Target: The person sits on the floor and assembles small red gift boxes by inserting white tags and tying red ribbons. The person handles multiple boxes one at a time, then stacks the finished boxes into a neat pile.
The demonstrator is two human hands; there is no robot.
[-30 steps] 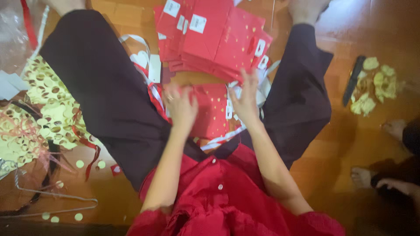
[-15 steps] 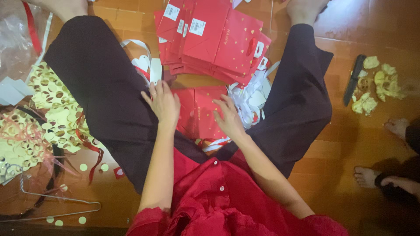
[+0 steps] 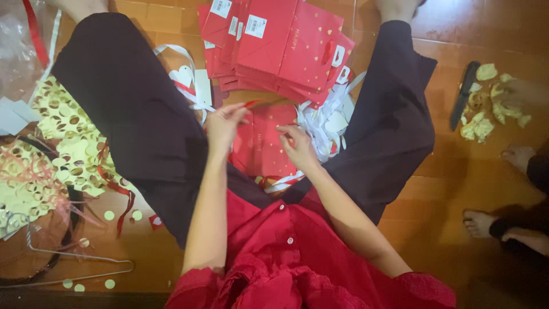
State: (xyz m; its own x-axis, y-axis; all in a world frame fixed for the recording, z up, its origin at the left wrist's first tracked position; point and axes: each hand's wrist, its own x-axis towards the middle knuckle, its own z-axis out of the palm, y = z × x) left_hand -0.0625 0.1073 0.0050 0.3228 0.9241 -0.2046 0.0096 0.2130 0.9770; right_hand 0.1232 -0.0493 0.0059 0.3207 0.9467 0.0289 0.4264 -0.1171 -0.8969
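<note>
I sit on a wooden floor with legs apart in dark trousers. Between them lies a flat red paper gift bag [image 3: 264, 150]. My left hand [image 3: 222, 127] is raised over the bag's left edge, fingers pinching a thin red ribbon [image 3: 254, 103]. My right hand [image 3: 297, 147] rests on the bag's right side, fingertips touching the paper. A pile of white ribbons and tags [image 3: 327, 122] lies just right of it. Beyond the bag sits a fanned stack of red gift bags [image 3: 274, 46] with white labels.
Punched gold paper sheets [image 3: 68, 137] and red ribbon scraps lie at left, near a wire hanger [image 3: 80, 266] and clear plastic. At right are a dark knife [image 3: 463, 94], yellow peelings [image 3: 492, 109], and another person's bare feet [image 3: 486, 223].
Both hands drew back from the top of the bag. The left hand lifted and pinched a red ribbon; the right hand settled lower on the bag.
</note>
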